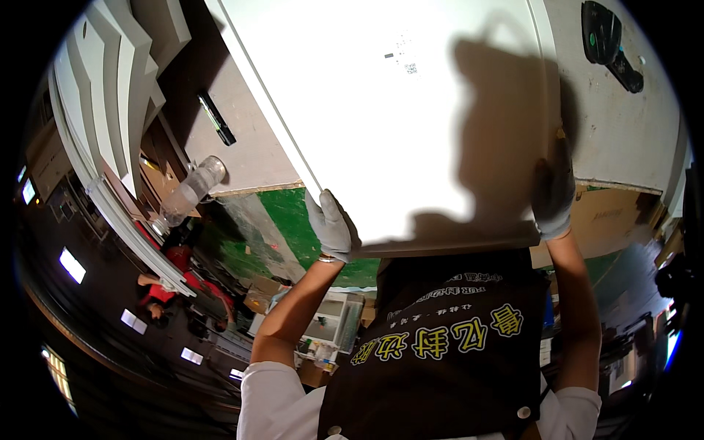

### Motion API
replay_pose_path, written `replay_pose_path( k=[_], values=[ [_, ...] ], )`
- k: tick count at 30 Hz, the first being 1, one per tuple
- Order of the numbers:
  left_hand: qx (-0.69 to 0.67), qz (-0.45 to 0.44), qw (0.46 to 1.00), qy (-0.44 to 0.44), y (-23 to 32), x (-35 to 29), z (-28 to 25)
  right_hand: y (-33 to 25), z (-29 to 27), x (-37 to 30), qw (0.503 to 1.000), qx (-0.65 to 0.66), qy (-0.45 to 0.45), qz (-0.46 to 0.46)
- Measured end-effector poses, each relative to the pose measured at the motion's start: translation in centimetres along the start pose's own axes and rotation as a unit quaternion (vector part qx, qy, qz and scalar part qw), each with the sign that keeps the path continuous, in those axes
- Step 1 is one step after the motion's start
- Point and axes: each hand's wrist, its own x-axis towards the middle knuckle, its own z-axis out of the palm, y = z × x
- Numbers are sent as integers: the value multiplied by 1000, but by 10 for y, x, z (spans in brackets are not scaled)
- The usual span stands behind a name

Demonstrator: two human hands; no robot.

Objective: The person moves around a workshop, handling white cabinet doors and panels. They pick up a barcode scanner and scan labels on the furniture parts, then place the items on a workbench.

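A large white panel [367, 139] with a raised rim and a small printed label fills the upper middle, its near edge close to my body. My left hand [330, 226], in a pale glove, grips the panel's near left corner, thumb along the edge. On the opposite side, my right hand [555, 194], also gloved, holds the panel's right edge near the other corner. That hand is partly in shadow, and its fingertips are hard to see. A dark shadow falls over the panel's right half.
The panel rests over a worktable [253, 147]. Left lie a black marker-like tool [216, 119] and a clear plastic bottle [192, 191], beside stacked white boards [110, 81]. A black handheld scanner [612, 45] lies at upper right. A person in red [158, 295] is farther off, lower left.
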Motion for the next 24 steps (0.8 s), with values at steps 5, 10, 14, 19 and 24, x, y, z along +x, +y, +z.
replay_pose_path(
  k=[5, 10, 14, 19, 24],
  values=[
    [53, 0, 998, 24, -3, 0, 0, -5, 1, 0, 1000, -20, 14, 17],
    [38, -13, 999, 24, -7, -1, -1, -2, 1, -1, 998, -11, -2, 58],
    [25, -6, 999, 22, -14, -1, -4, -2, 1, -1, 997, 17, -7, 69],
    [31, -33, 999, 18, -11, -1, -6, -5, -3, 6, 998, -17, -34, 56],
    [73, -13, 996, 43, -8, 0, 0, -1, -2, 1, 997, -26, -40, 59]
  ],
)
